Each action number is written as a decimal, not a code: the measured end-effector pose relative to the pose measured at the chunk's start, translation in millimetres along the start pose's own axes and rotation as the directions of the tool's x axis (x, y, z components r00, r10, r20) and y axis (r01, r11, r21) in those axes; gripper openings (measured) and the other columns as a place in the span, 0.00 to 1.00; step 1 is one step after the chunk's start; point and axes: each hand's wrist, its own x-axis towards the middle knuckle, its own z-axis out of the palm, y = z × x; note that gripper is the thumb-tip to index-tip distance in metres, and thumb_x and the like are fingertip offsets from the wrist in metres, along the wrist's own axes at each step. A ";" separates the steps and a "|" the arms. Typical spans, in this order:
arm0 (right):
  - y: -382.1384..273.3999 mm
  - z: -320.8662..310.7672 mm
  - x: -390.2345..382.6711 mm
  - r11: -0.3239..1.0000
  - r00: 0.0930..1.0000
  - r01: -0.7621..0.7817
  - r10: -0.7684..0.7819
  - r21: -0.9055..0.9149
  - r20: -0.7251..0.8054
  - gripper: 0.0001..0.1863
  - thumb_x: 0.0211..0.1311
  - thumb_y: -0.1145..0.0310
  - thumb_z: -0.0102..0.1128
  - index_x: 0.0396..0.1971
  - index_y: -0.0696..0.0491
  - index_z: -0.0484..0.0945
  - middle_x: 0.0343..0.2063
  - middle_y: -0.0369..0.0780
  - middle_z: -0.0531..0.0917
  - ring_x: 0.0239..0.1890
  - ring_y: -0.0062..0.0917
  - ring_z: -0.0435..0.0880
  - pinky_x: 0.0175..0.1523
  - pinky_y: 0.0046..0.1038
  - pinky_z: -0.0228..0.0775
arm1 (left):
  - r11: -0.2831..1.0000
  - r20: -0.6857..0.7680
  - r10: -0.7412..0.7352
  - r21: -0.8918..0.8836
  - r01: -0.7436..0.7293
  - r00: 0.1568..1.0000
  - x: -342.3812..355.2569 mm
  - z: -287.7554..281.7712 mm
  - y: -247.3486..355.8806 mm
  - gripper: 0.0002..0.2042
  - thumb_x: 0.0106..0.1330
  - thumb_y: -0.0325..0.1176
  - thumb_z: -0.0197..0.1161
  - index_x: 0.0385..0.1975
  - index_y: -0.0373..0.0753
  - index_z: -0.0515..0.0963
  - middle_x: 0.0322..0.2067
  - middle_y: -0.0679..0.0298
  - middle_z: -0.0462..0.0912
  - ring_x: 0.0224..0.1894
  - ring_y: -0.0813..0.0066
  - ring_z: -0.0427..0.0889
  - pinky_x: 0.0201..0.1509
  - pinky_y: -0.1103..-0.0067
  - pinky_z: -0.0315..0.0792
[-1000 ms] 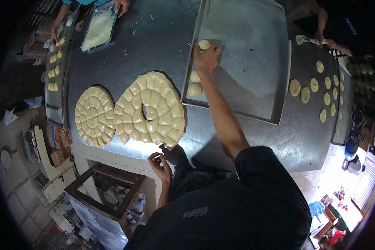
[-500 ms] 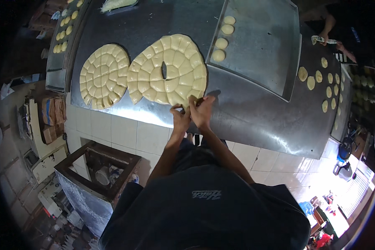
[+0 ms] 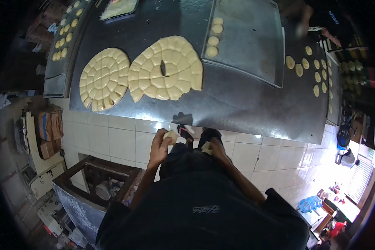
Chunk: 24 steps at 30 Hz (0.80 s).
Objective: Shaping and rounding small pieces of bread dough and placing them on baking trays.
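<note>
My left hand (image 3: 159, 146) grips a pale dough piece (image 3: 170, 136) between thumb and fingers, just off the table's front edge. Close to my body, my right hand (image 3: 216, 149) closes on another dough piece (image 3: 206, 147), partly hidden by the fingers. On the steel table (image 3: 237, 108) beyond them lies a large round of dough scored into many pieces (image 3: 179, 79), with a slit in its middle and a notched near edge. A smaller scored dough round (image 3: 106, 75) touches it on the left.
A metal tray (image 3: 254, 46) with several dough balls (image 3: 213, 41) stands at the back right. Flattened dough pieces (image 3: 299, 70) lie at the far right, near another person's hand (image 3: 330, 36). Another tray (image 3: 56, 73) holds dough balls at left. A worn cabinet (image 3: 77, 204) stands lower left.
Both hands have pulled back from the large dough round to in front of my body and moved apart, each with a dough piece. The round's near edge has lost pieces.
</note>
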 end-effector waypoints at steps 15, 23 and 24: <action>-53.6 -150.3 10.8 0.813 0.550 0.093 -0.524 -0.575 -0.651 0.11 0.59 0.66 0.58 0.37 0.56 0.75 0.38 0.48 0.75 0.44 0.44 0.70 0.51 0.44 0.60 | 0.394 0.360 0.615 0.632 -0.668 0.702 150.6 163.8 -3.1 0.14 0.62 0.41 0.61 0.31 0.35 0.69 0.33 0.52 0.68 0.38 0.50 0.68 0.43 0.60 0.65; -95.1 -140.2 45.6 0.878 0.464 0.089 -0.455 -0.471 -0.760 0.08 0.61 0.67 0.56 0.32 0.57 0.73 0.32 0.47 0.75 0.39 0.43 0.71 0.46 0.42 0.59 | 0.498 0.241 0.588 0.644 -0.581 0.772 147.6 205.0 -19.4 0.12 0.60 0.38 0.63 0.29 0.38 0.69 0.29 0.56 0.70 0.35 0.58 0.70 0.42 0.65 0.65; -75.0 -139.7 29.3 0.851 0.421 0.153 -0.516 -0.502 -0.746 0.07 0.61 0.68 0.56 0.32 0.57 0.73 0.32 0.47 0.75 0.39 0.43 0.70 0.47 0.43 0.59 | 0.443 0.284 0.664 0.596 -0.670 0.692 140.5 185.3 -30.4 0.12 0.60 0.38 0.64 0.28 0.38 0.69 0.29 0.57 0.70 0.36 0.59 0.70 0.42 0.65 0.64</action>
